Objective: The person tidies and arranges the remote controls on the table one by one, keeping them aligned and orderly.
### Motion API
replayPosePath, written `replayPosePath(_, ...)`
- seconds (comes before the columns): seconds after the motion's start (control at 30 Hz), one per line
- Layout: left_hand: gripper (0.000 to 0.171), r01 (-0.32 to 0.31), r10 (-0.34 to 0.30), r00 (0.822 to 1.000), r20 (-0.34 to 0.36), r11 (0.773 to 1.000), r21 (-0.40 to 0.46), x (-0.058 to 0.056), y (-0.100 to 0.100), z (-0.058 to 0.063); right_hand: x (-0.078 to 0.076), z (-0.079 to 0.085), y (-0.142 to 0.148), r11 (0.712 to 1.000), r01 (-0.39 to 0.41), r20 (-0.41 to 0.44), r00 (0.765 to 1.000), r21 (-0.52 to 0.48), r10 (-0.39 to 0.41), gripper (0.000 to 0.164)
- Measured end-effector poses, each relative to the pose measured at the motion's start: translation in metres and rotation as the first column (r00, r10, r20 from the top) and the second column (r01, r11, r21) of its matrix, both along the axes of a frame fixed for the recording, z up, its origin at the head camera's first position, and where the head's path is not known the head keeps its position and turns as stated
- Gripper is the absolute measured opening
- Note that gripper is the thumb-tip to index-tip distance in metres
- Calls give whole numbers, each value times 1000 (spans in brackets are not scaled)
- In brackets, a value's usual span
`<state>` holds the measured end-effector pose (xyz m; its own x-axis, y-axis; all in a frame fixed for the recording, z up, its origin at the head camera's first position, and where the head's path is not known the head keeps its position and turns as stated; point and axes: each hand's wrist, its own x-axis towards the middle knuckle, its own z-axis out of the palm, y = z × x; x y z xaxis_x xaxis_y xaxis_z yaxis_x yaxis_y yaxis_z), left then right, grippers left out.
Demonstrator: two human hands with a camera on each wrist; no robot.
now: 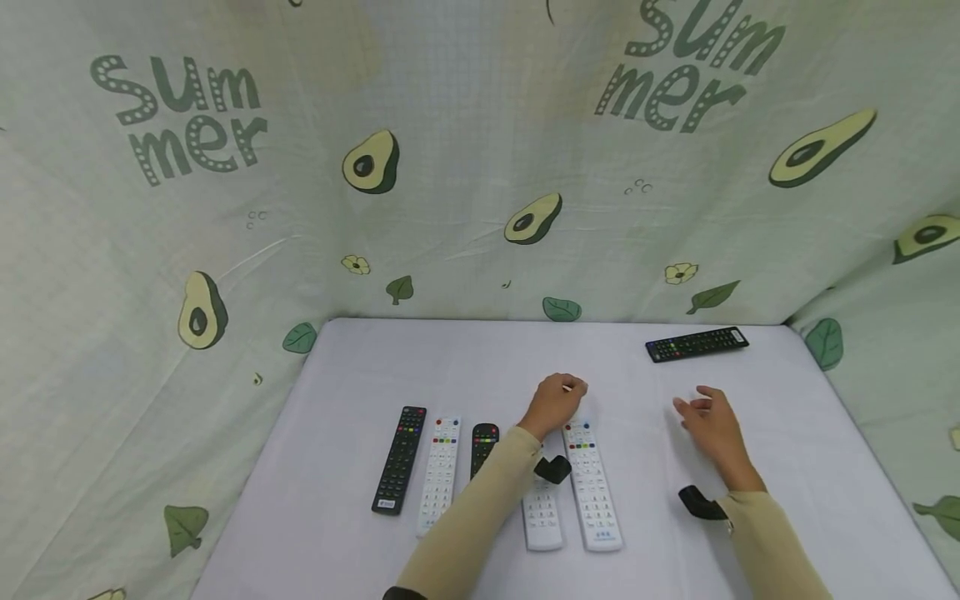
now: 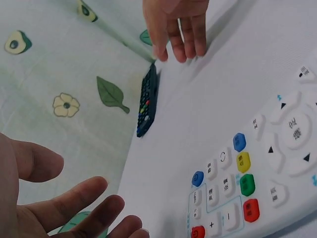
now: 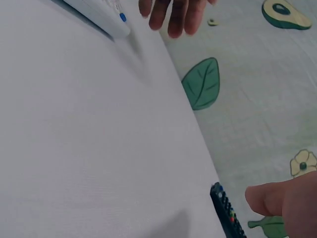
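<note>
My left hand (image 1: 555, 402) is above the table, just past the far end of a white remote control (image 1: 595, 492). In the left wrist view its fingers are spread and hold nothing, with that white remote large at the lower right. My right hand (image 1: 714, 429) hovers to the right, its fingers loosely bent around nothing. Beyond it, a black remote control (image 1: 697, 343) lies nearly crosswise near the back edge. Only the right thumb (image 3: 277, 198) shows up close in the right wrist view, beside the black remote (image 3: 228, 210).
Left of that white remote lie another white remote (image 1: 542, 521), a short black one (image 1: 483, 446) partly hidden by my left sleeve (image 1: 480, 517), a white one (image 1: 441, 467) and a long black one (image 1: 399, 460). A printed curtain (image 1: 450, 275) hangs behind the white table (image 1: 360, 367).
</note>
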<state>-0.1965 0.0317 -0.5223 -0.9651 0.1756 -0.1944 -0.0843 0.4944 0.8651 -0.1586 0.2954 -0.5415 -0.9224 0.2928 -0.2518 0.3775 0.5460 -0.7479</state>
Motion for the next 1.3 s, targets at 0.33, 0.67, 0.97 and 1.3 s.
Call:
replayPosePath(0.33,31,4,-5,1000,21,999,41,-13,11,1,-43,-8,4,991,135,-56,989,-26,-136,78)
replayPosePath(0.67,32,-1,-2,998,69,999,44,-19,17,1,-74,-11,39,967,252,-117,960,-33,-254,77)
replayPosePath(0.97,33,-1,-3,995,98,999,49,-20,22,-3,-87,-5,79,965,260,-122,959,29,-255,73)
replayPosePath(1.3,35,5,-13,994,112,998,70,-27,30,-4,-106,-4,106,979,85,-174,983,184,-53,61)
